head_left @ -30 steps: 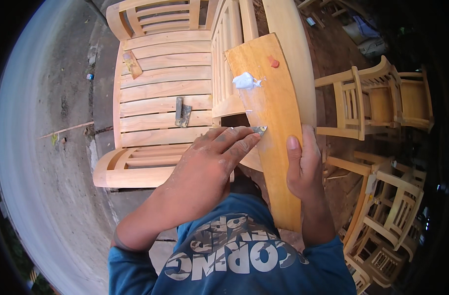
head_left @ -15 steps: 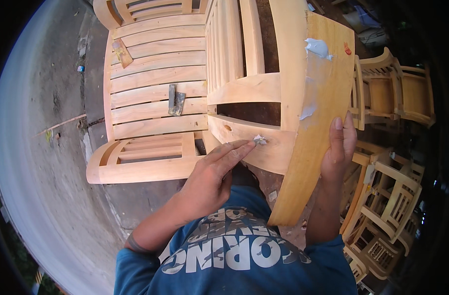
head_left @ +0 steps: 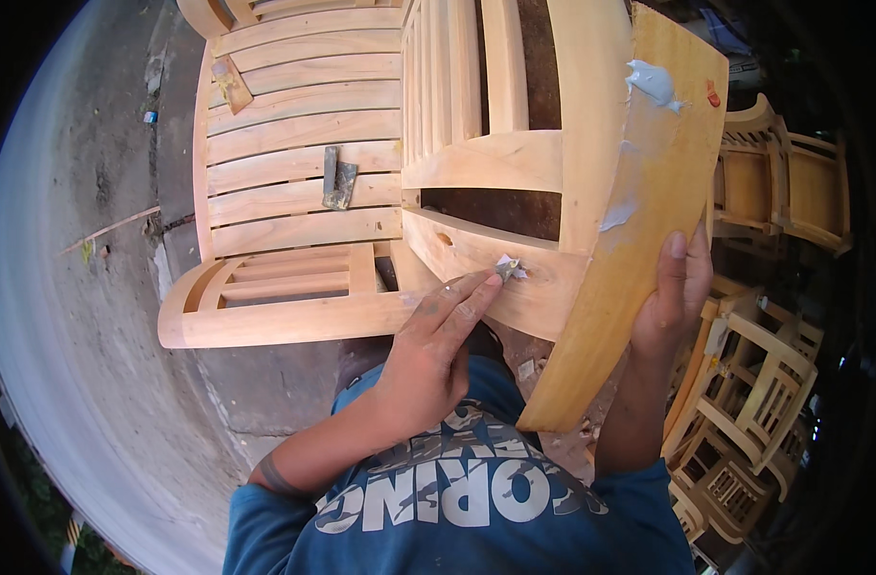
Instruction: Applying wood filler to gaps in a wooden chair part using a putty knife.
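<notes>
Chairs (head_left: pixel 742 177) crowd right of the bench (head_left: pixel 294 131). The left hand (head_left: pixel 426 362), fingers together, pinches a scraper (head_left: pixel 505 271) at pale putty (head_left: pixel 521 274) on the bench's rail (head_left: pixel 548 295), just beyond its fingertips; the right hand (head_left: pixel 670 283) grips the board (head_left: pixel 606 278) alongside, its long axis slanting away rightward.

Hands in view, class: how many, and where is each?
2: the left hand at the pale smear on the bench, the right hand gripping the board. None seems hidden.
</notes>
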The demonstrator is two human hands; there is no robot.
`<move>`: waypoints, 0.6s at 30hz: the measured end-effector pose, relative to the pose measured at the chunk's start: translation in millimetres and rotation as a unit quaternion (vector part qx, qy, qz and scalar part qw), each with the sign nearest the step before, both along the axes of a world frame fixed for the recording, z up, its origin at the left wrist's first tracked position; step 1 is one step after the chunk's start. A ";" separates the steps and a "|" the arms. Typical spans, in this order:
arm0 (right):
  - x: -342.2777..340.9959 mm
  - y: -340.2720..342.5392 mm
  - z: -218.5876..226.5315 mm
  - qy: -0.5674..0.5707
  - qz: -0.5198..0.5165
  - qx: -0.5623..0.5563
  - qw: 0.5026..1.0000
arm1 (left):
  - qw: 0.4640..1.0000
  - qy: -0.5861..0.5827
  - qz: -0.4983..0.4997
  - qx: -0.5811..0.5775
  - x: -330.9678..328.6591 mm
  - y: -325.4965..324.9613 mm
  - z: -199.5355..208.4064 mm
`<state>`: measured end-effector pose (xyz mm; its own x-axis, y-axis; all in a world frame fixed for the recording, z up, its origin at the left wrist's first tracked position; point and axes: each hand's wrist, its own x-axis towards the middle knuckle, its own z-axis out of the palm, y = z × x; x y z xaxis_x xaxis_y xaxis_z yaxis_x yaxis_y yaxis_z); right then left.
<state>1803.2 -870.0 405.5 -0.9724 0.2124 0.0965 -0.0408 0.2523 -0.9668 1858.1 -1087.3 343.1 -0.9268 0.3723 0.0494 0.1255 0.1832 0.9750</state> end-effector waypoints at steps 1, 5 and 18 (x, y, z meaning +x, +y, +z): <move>0.3 -0.9 1.1 -0.003 0.000 0.004 1.000 | 0.999 0.039 -0.003 -0.017 3.4 3.4 -4.0; 0.6 -1.2 0.9 -0.005 0.009 -0.011 1.000 | 0.995 0.074 0.019 -0.061 28.4 24.7 -8.7; 1.9 3.5 1.4 -0.010 -0.008 0.010 1.000 | 0.971 -0.217 -0.053 0.086 -26.5 -18.0 11.2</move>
<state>1805.0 -866.6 406.9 -0.9705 0.2270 0.0817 -0.0172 0.2728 -0.9619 1831.6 -1105.3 354.3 -0.8314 0.4868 -0.2679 -0.2948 0.0224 0.9553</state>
